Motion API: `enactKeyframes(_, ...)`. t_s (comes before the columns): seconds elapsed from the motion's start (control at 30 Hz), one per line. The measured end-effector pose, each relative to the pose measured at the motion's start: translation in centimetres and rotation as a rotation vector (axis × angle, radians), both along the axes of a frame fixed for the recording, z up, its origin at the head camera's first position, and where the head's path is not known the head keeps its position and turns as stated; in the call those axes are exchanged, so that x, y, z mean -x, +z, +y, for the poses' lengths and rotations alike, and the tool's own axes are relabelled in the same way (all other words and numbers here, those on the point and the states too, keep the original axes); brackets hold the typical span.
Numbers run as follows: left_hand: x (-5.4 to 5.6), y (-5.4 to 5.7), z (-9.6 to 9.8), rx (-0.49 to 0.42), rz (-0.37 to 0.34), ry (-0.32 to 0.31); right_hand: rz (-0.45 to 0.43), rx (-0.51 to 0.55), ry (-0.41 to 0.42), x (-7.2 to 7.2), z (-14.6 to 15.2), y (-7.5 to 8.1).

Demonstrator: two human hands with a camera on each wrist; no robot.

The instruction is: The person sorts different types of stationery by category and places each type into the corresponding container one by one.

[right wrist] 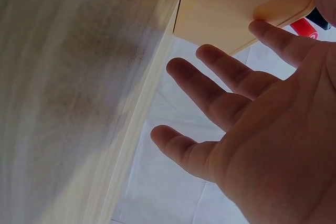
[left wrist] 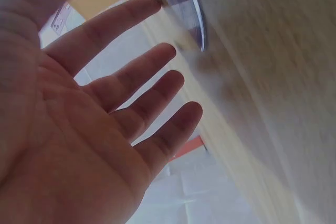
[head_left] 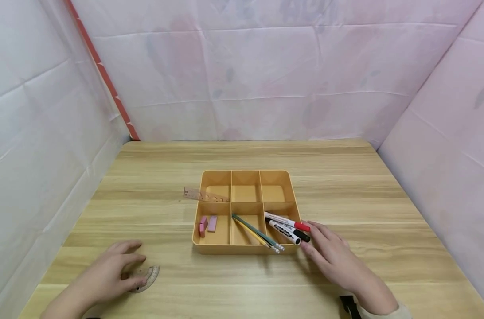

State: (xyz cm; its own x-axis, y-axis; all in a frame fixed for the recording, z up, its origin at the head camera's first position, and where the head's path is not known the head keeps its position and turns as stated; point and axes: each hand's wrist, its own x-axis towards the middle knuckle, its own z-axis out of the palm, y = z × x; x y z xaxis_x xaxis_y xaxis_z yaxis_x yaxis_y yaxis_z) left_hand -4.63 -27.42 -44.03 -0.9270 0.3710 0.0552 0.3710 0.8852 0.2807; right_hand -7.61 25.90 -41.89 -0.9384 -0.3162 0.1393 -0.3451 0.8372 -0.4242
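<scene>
My left hand (head_left: 113, 271) is over the table at the left, its fingers spread and loosely bent. A clear protractor (head_left: 151, 278) lies under its thumb and index finger; the left wrist view shows the index fingertip right at the protractor (left wrist: 185, 11). At the right front corner of a yellow divided box (head_left: 246, 250), my right hand (head_left: 337, 259) has its fingers extended. The index fingertip meets the box wall (right wrist: 220, 9) in the right wrist view. Beside that hand, several markers (head_left: 283, 228) with red and black caps lean over the box's front right compartment.
Pink erasers (head_left: 212, 224) lie in the front left compartment. Green and yellow pencils (head_left: 255, 230) slant out of the front middle one, over the front rim. A clear ruler (head_left: 192, 193) sticks out leftward from the back left compartment. Fabric walls (head_left: 266, 66) enclose the wooden table (head_left: 146, 164).
</scene>
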Motion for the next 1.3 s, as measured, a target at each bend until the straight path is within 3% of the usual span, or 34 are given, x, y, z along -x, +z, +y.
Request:
enactKeyframes(0.27,-0.9,0.3,0.0,0.026,-0.035,0.016,0.000,0.001,-0.001,0.0,0.1,0.1)
enactKeyframes(0.47,-1.3,0.0,0.2,0.038,0.006,0.012,0.004,0.006,0.002,0.0,0.0,0.1)
enactKeyframes(0.67,-1.2,0.0,0.2,0.037,0.048,0.017,0.003,0.008,0.002,0.0,0.0,0.1)
enactKeyframes(0.9,-0.8,0.1,0.0,0.023,-0.005,0.001,-0.002,0.004,-0.002,0.0,0.0,0.0)
enactKeyframes(1.3,-0.4,-0.3,-0.2,-0.017,0.022,-0.012,-0.011,0.000,-0.005,0.0,0.0,0.1)
